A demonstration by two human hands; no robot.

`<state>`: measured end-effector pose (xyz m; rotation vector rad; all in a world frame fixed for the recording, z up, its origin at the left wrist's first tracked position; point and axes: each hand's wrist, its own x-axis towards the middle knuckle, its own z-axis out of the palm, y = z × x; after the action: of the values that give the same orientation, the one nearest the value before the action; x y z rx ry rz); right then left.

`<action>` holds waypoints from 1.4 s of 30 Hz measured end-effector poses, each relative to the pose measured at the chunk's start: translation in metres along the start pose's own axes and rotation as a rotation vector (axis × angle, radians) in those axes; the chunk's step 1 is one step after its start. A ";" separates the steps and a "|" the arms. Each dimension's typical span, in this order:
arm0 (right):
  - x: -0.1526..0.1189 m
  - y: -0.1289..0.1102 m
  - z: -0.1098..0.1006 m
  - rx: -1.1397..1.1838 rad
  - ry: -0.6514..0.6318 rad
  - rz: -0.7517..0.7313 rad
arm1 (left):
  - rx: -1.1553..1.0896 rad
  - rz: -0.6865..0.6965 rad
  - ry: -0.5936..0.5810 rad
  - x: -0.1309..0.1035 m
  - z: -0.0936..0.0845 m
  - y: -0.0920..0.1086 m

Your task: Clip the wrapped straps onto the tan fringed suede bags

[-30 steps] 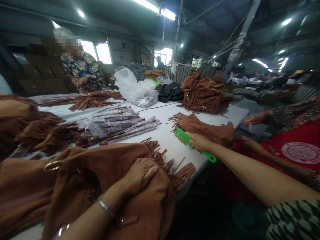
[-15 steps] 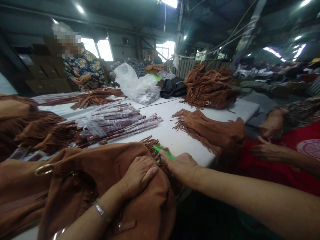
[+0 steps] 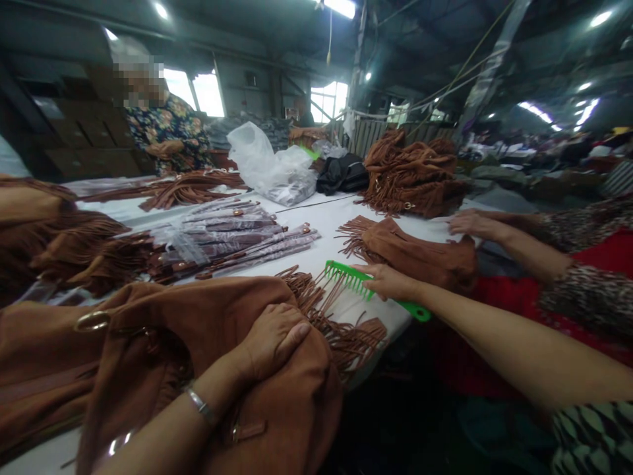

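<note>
A brown suede-like bag (image 3: pixel 217 316) with a gold-coloured ring and a zip pull lies on the white table (image 3: pixel 341 227). My left hand (image 3: pixel 274 336) rests flat on top of it, pressing it down, with a silver bracelet at the wrist. My right hand (image 3: pixel 393 282) grips a green wide-toothed comb (image 3: pixel 343 276) by its handle. The comb's teeth are among the thin strips of the bag's fringe (image 3: pixel 353 340), which spreads over the table edge side. Some strips hang between the teeth.
Plastic-wrapped straps (image 3: pixel 222 237) lie beyond the bag. Another fringed bag (image 3: pixel 420 254) is right of the comb, near a co-worker's hands (image 3: pixel 479 224). Behind stand a bag pile (image 3: pixel 413 175), a black bundle (image 3: pixel 341 173) and a white plastic bag (image 3: pixel 271 165). Another person (image 3: pixel 168 135) stands far left.
My right hand has drawn the comb right and away from the bag, and the fringe now lies spread out. My left hand stays put. The co-worker's hands moved up to the other fringed bag.
</note>
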<state>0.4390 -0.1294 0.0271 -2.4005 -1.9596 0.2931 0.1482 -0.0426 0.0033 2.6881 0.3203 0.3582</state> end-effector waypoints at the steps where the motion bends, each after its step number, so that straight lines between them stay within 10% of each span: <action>1: 0.002 0.002 0.000 -0.005 0.002 -0.010 | 0.004 -0.002 0.001 0.000 0.000 0.000; 14: 0.000 -0.063 -0.002 -0.281 0.025 -0.005 | 0.058 0.023 0.024 -0.008 -0.002 0.007; 20: 0.016 -0.029 -0.020 -0.070 0.080 0.099 | 0.063 0.052 0.038 -0.014 -0.007 0.012; 34: -0.018 0.007 -0.012 0.379 -0.254 0.050 | 0.082 0.084 0.094 -0.020 -0.006 0.011; 42: -0.012 -0.004 -0.028 0.262 -0.074 0.013 | 0.072 0.071 0.074 -0.017 -0.004 0.008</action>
<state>0.4374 -0.1377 0.0570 -2.2662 -1.8023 0.6062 0.1318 -0.0531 0.0072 2.7668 0.2649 0.4765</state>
